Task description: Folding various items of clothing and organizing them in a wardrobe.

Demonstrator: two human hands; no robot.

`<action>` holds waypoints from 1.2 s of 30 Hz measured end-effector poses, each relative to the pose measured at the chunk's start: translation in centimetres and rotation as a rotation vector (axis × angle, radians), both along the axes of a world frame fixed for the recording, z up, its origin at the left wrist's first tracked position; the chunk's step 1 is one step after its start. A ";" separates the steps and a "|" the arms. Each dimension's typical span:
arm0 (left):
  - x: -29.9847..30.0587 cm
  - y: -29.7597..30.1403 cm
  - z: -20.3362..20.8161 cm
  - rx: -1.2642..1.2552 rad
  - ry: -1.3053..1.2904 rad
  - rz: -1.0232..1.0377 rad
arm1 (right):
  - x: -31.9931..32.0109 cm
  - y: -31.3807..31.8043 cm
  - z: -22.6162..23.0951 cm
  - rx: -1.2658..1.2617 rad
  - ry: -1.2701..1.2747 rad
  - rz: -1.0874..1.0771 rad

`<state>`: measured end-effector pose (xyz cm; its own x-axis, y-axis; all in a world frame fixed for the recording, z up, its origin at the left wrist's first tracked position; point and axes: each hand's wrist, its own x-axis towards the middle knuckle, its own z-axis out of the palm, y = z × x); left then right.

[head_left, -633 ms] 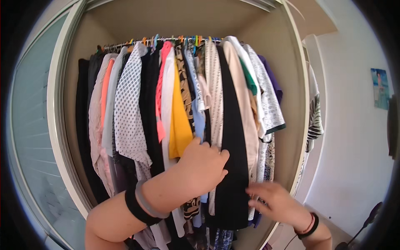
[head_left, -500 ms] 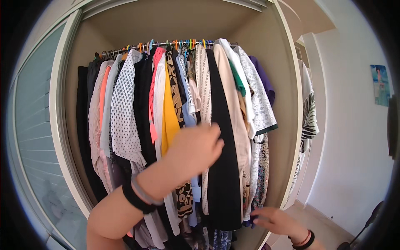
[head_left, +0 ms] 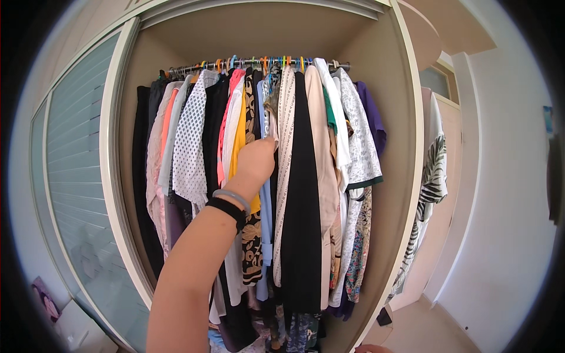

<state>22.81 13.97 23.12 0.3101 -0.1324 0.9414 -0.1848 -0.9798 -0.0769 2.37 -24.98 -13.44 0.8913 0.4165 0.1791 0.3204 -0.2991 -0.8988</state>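
My left hand reaches in among clothes hanging in an open wardrobe. Its fingers are closed at the edge of a narrow pale garment, partly hidden behind the hand. Just right of it hang a cream garment with a printed band and a long black garment. To its left are a yellow garment and a black-and-tan patterned one. Only a sliver of my right hand shows at the lower edge, its fingers mostly out of sight.
A metal rail carries several clothes on coloured hangers. A frosted glass sliding door stands at the left, and the wardrobe's side panel bounds the right. Beyond it hangs a zebra-print garment.
My left hand has moved up and a little left, from in front of the clothes to the edge of one. My right hand has dropped almost out of view. The view has shifted slightly.
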 end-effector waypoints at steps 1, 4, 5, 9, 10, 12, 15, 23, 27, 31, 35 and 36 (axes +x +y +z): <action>-0.5 -0.3 -0.2 0.022 0.028 0.046 | -0.4 -0.9 -0.5 -0.035 0.029 0.000; -1.2 -0.2 -0.7 0.072 0.056 0.099 | -1.7 -2.4 -1.5 -0.055 0.058 -0.076; -1.4 0.0 -0.8 0.105 0.059 0.101 | -1.7 -3.0 -2.3 -0.060 0.056 -0.072; -3.0 -1.1 0.1 0.024 0.205 0.124 | -2.4 -4.3 -3.3 -0.121 0.004 -0.092; -2.5 -0.7 0.2 -0.102 0.173 0.039 | -2.5 -4.2 -3.1 -0.134 -0.002 -0.085; -1.8 -0.7 0.5 -0.235 0.145 -0.049 | -1.9 -4.2 -3.9 -0.149 -0.022 -0.075; -1.7 -2.5 1.6 -0.789 0.452 -0.385 | -1.0 -4.2 -5.5 -0.116 -0.014 -0.056; 0.2 0.6 1.6 -0.967 0.274 -0.651 | 1.5 -1.2 1.3 -0.104 -0.034 0.030; 0.6 0.7 1.4 -0.870 0.341 -0.694 | 5.1 3.7 13.0 -0.329 -0.598 -0.145; -0.6 2.6 1.0 -0.811 0.383 -0.649 | 8.2 12.3 25.0 -0.257 -1.182 -0.038; 1.0 4.3 0.9 -0.773 0.371 -0.600 | 14.4 21.4 31.5 -0.281 -1.551 -0.075; 1.7 4.0 1.2 -0.724 0.372 -0.568 | 15.7 22.9 32.8 -0.323 -1.621 -0.124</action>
